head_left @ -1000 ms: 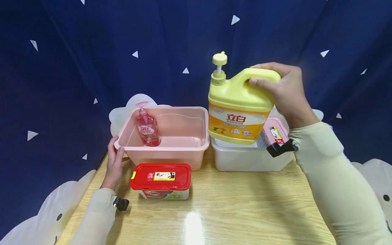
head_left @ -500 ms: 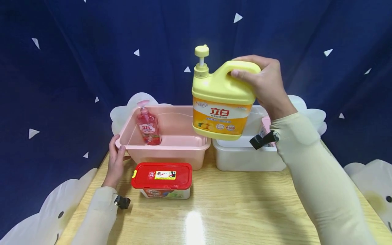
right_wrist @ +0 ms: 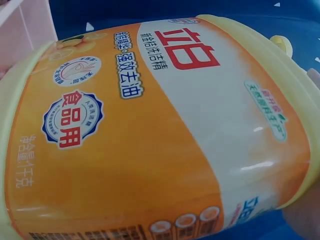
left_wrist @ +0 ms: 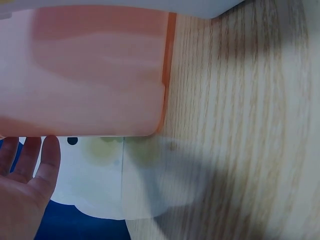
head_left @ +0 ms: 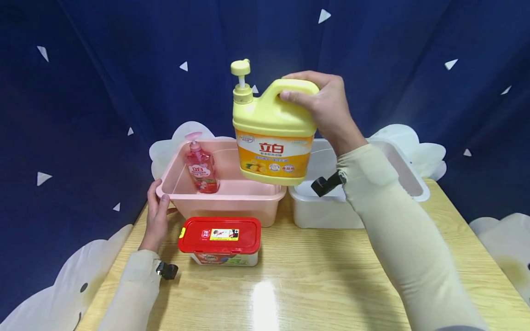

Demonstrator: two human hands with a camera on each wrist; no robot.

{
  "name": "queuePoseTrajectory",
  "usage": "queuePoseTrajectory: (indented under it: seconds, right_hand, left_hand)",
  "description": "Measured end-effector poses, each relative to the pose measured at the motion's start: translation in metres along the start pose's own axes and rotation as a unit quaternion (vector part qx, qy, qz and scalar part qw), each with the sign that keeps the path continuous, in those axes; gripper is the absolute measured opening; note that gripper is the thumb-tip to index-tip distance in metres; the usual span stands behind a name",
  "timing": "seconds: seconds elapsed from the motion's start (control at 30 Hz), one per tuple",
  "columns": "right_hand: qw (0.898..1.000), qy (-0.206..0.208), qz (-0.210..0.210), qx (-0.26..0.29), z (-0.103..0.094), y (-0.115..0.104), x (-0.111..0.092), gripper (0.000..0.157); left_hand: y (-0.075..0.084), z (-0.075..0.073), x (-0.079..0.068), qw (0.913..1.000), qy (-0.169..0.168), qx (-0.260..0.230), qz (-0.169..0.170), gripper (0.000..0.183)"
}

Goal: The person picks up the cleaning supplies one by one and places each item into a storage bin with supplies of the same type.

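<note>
My right hand point(head_left: 329, 103) grips the handle of a yellow pump jug of dish soap point(head_left: 273, 138), whose label fills the right wrist view. The jug hangs upright in the air, over the right part of a pink plastic bin point(head_left: 227, 202) and its gap to a white bin point(head_left: 327, 216). Inside the pink bin, at its left end, stands a red pump bottle point(head_left: 201, 170), leaning slightly. My left hand point(head_left: 156, 220) rests against that bin's front left corner, just below the rim; its fingers point(left_wrist: 50, 160) look straight in the left wrist view.
A red-lidded tub point(head_left: 221, 236) stands on the wooden table point(head_left: 306, 276) in front of the pink bin. Part of the white bin is hidden behind my right forearm. A dark blue curtain point(head_left: 145, 55) and cloud-shaped panels point(head_left: 393, 131) stand behind.
My right hand has carried the yellow jug leftward, from above the white bin toward the pink bin. My left hand has stayed at the pink bin's corner.
</note>
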State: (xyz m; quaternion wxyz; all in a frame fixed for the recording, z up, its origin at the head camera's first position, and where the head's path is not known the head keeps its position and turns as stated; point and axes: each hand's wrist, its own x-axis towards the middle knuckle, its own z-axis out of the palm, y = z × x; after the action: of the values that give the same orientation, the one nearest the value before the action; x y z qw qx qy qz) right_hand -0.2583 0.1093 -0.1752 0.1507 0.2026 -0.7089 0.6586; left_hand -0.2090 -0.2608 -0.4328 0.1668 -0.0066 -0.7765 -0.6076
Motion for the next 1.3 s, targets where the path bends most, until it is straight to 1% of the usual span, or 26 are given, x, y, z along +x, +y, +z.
queuePoseTrajectory:
  seconds: [0.13,0.33,0.53,0.7,0.93,1.0,1.13,1.3]
  right_hand:
    - [1.0,-0.011,-0.003,0.007,0.011,0.004,-0.001,0.033]
    - [1.0,-0.021,-0.005,0.014,0.025,0.013,0.0,0.031]
    - [1.0,-0.02,-0.006,0.018,0.04,0.023,0.0,0.031]
    - [0.999,-0.046,0.002,0.019,0.054,0.032,0.0,0.032]
    - [0.997,-0.071,0.012,0.006,0.058,0.045,0.003,0.031]
    - [0.997,-0.077,0.02,-0.002,0.059,0.048,0.004,0.031]
    - [0.996,-0.083,0.036,-0.016,0.062,0.057,0.004,0.032]
    - [0.993,-0.093,0.055,-0.039,0.066,0.067,0.002,0.032]
  left_hand:
    - [-0.005,0.0,0.002,1.0,-0.003,0.002,0.003,0.052]
    - [-0.003,-0.002,0.001,1.0,-0.002,-0.006,0.005,0.052]
    - [-0.001,-0.007,-0.002,1.0,0.002,0.001,0.0,0.051]
    - [-0.001,-0.013,-0.008,0.9998,0.01,0.012,-0.015,0.051]
    - [0.009,-0.009,-0.009,0.9999,-0.008,0.007,-0.012,0.052]
    - [0.008,-0.008,-0.007,0.9999,-0.009,0.01,-0.008,0.051]
    - [0.0,-0.008,-0.004,0.9999,-0.005,0.01,0.004,0.051]
    - [-0.001,-0.008,-0.004,0.9999,-0.007,0.012,0.001,0.052]
